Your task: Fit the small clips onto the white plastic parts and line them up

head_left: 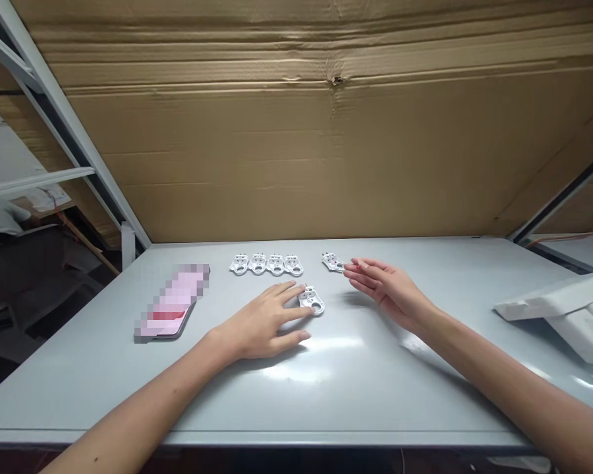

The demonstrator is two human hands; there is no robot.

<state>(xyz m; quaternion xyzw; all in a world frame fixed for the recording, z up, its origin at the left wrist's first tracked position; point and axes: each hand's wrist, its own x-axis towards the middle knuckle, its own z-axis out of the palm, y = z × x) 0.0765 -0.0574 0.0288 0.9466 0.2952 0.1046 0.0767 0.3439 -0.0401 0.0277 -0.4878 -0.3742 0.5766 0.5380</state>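
White plastic plate [311,301] looked light and stiff, best taken by its edge; left hand [261,322] touched it with fingers spread, right hand [385,289] hovered empty, fingers together.

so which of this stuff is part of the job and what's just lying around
In hand:
left hand, fingers on one white part
right hand, beside another white part
row of four white parts

Lying about:
phone, blurred out
white slabs
cardboard sheet
metal rack
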